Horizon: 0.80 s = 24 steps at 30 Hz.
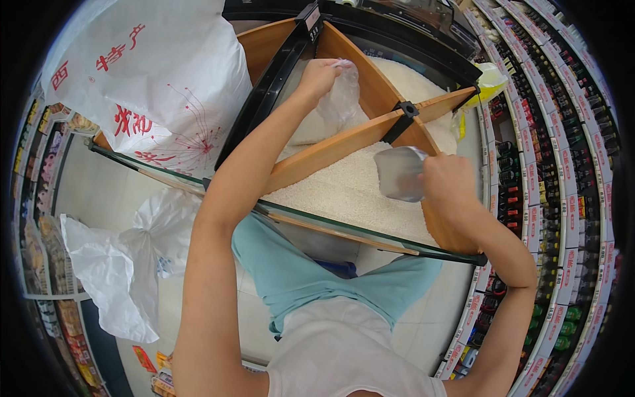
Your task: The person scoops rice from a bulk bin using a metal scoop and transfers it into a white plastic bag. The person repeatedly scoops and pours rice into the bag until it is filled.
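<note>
My left hand pinches the gathered top of a clear plastic bag, which hangs over the far-left compartment of a wooden bin. Whether the bag has anything in it, I cannot tell. White rice fills the near compartment in a sloping heap. Over the right side of that heap, my right hand grips a translucent plastic scoop by its handle end. The scoop is a little blurred, and its contents cannot be made out. A wooden divider runs between the two compartments.
A large white woven sack with red printing stands at the left of the bin. Another white sack lies on the floor. The bin's glass front edge crosses before my knees. Bottle shelves line the right.
</note>
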Tool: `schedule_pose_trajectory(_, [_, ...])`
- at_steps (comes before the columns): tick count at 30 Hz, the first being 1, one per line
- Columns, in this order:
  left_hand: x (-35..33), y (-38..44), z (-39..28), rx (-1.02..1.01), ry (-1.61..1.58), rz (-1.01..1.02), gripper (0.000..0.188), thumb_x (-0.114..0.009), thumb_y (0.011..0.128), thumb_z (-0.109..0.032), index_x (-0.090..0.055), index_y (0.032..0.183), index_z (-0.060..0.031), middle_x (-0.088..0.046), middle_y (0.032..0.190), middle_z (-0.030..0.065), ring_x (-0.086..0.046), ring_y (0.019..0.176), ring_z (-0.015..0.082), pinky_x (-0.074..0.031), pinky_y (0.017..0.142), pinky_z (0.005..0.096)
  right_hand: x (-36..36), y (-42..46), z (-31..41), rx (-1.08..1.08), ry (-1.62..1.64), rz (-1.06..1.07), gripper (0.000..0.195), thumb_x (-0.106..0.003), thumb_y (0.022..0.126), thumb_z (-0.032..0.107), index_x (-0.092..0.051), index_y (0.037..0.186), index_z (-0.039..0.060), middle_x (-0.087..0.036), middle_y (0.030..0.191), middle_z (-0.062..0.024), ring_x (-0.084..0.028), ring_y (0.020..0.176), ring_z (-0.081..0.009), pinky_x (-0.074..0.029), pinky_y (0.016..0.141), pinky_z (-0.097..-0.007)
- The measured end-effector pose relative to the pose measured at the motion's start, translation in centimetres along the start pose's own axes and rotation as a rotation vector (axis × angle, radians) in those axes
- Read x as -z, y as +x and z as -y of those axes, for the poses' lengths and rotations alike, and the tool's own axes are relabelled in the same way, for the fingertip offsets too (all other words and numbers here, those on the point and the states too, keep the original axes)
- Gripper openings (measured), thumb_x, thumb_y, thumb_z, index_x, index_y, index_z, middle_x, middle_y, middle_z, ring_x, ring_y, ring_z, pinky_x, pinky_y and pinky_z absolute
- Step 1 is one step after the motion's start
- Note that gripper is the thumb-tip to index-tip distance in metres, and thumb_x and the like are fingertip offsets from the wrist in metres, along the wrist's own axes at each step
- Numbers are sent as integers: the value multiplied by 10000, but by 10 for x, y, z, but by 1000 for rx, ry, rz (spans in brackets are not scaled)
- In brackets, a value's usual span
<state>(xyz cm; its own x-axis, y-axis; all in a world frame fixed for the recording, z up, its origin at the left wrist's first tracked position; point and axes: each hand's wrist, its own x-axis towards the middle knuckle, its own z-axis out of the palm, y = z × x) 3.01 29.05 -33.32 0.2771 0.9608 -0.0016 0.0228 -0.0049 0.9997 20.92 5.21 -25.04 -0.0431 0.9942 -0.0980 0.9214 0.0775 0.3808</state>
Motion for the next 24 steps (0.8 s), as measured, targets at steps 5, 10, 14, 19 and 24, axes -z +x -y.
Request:
schedule_pose_trajectory(5, [3, 11, 13, -49, 2, -21, 235, -573, 953, -120, -727, 1127, -87, -612, 776, -50, -442, 624, 43, -360, 570, 212, -10, 9, 32, 178, -47, 83, 97, -672, 793, 143, -736, 761, 78, -713, 773, -126, -715, 728, -259, -553, 644, -342])
schedule_pose_trajectory(10, [-4, 7, 9, -65, 49, -26, 240, -568, 951, -127, -733, 1123, -98, -657, 854, -28, -479, 686, 51, -393, 617, 215, -11, 3, 24, 147, 128, -10, 238, -676, 838, 284, -735, 727, 81, -678, 678, -135, -685, 669, -294, -523, 591, -397])
schedule_pose_trajectory(14, [4, 6, 13, -102, 80, -40, 247, -564, 945, -117, -737, 1120, -109, -633, 809, -39, -440, 659, 52, -375, 607, 223, -17, -5, 4, 88, 294, -112, 243, -694, 803, 302, -737, 696, 87, -654, 618, -134, -665, 607, -312, -507, 548, -410])
schedule_pose_trajectory(19, [-3, 5, 9, -65, 63, -41, 258, -611, 883, -125, -728, 1087, -20, -722, 977, 81, -630, 885, 149, -460, 804, 280, -56, -7, -32, 38, 412, -271, 230, -693, 779, 316, -756, 698, 110, -627, 546, -111, -629, 535, -309, -507, 531, -399])
schedule_pose_trajectory(24, [-2, 6, 13, -136, 107, -53, 243, -591, 907, -117, -739, 1095, -75, -619, 812, -14, -463, 693, 79, -380, 648, 240, -82, 0, -27, 63, 597, -226, 222, -691, 758, 313, -759, 709, 107, -619, 546, -125, -611, 510, -318, -498, 517, -397])
